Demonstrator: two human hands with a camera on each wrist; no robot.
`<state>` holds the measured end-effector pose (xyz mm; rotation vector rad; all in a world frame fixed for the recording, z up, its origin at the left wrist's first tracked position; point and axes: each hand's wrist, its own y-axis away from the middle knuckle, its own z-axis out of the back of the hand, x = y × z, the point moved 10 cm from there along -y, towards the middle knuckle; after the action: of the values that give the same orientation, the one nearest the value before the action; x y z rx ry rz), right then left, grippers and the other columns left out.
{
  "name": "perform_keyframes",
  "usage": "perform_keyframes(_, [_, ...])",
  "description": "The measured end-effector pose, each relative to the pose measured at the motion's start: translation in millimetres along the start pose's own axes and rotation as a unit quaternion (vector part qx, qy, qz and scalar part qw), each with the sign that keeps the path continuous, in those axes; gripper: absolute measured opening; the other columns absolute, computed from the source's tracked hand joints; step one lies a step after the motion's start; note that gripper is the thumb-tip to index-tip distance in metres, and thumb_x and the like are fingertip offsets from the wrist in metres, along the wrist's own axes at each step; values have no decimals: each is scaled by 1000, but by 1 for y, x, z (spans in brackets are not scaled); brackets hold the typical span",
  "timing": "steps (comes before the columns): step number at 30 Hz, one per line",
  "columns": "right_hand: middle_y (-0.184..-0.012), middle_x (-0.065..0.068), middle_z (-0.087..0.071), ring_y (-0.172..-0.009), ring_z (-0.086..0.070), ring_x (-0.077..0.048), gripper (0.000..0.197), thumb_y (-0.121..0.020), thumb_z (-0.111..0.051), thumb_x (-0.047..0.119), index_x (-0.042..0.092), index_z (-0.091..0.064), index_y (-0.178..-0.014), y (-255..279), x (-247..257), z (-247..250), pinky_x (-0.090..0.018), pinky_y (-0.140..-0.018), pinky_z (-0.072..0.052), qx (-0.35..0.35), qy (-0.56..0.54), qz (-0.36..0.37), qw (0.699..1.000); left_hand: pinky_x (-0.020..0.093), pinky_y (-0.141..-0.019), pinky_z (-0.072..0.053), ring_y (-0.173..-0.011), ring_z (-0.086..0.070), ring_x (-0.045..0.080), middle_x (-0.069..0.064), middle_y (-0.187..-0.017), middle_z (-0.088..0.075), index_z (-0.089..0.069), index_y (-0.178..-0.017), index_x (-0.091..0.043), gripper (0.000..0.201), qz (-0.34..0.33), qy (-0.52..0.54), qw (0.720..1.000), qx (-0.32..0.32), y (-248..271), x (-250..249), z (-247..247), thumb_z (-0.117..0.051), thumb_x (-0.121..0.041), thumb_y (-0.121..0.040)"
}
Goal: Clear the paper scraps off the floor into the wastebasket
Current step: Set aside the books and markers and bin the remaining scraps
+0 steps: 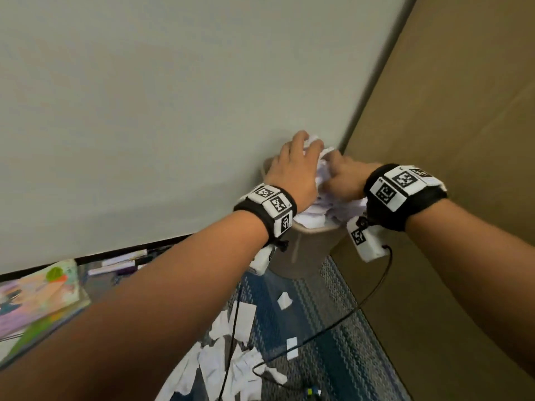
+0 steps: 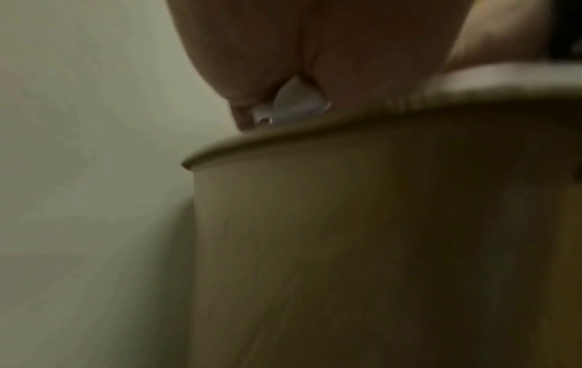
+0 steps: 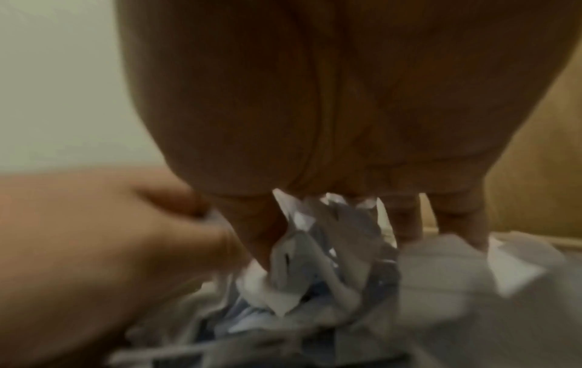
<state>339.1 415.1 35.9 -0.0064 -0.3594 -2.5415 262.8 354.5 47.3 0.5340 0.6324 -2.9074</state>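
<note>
Step in hand: depositing a load of paper into the bin.

Books (image 1: 37,299) lie at the left edge of the floor, against the wall (image 1: 144,111). Next to the right, loose scraps (image 1: 231,342) lie on the carpet (image 1: 333,328) near the bottom edge of the head view, with two small pieces apart from the main pile. A cable (image 1: 341,322) crosses them.

The left hand (image 1: 295,169) is over the bin (image 1: 307,250), fingers curled round a crumpled wad (image 1: 321,175). The right hand (image 1: 344,178) grips the same wad from the other side; the right wrist view shows its fingers (image 3: 406,219) curled into the paper. The bin stands in the corner where the wall meets a brown panel (image 1: 463,111). Paper (image 1: 312,215) is already heaped at or above its rim (image 2: 315,139).

Judgement: the task is partly done; many scraps remain on the floor.

Next move: press the wad below the rim, then release. The bin appears nearly full, so loose pieces may spill over the edge. Afterwards, return both hands to the pile on the carpet, clear of the cable.
</note>
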Motion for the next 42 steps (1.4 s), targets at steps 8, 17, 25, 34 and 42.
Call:
perform_keyframes(8, [-159,-9,-21,-144,-26,-29,59,-98,-38,38,23,-18,-152,0,-15,-73,-44,-117,-22,101,42,11,994,49,-106,-30,-137,-35,29,3,-153,-34,-35,-144,-27,64,0,-179,951,251,12,11,-80,-32,-57,-87])
perform_keyframes(17, [-155,-9,-15,-133,-41,-36,87,-83,-57,64,34,-14,-152,-1,-20,-7,-43,-109,-35,20,-35,-24,999,55,-110,-22,-136,-31,29,2,-148,-36,-21,-147,-35,70,7,-43,993,107,3,9,-37,-42,-42,-81])
perform_keyframes(25, [-142,-15,-36,-119,-53,-35,71,-79,-59,63,27,-41,-138,28,16,68,-45,-100,-45,-124,-33,-4,992,57,-115,-6,-145,-19,26,-10,-150,-39,-12,-150,-38,67,27,89,996,7,2,14,17,-34,-17,-91])
perform_keyframes(34, [-85,4,-47,-72,-41,-7,19,-82,-53,34,21,-41,-90,89,163,29,-19,-59,-29,-260,-220,244,908,49,-92,-43,-96,-57,11,-15,-94,-57,-54,-125,-34,41,74,191,968,-147,41,104,90,-40,-29,-86])
perform_keyframes(42, [-142,-10,-36,-128,-42,-32,63,-87,-56,50,24,-32,-139,65,153,-242,-44,-105,-39,130,-62,208,968,44,-89,-47,-109,-54,31,5,-114,-54,-59,-108,-24,32,139,-10,972,190,220,218,-28,-35,-33,-90])
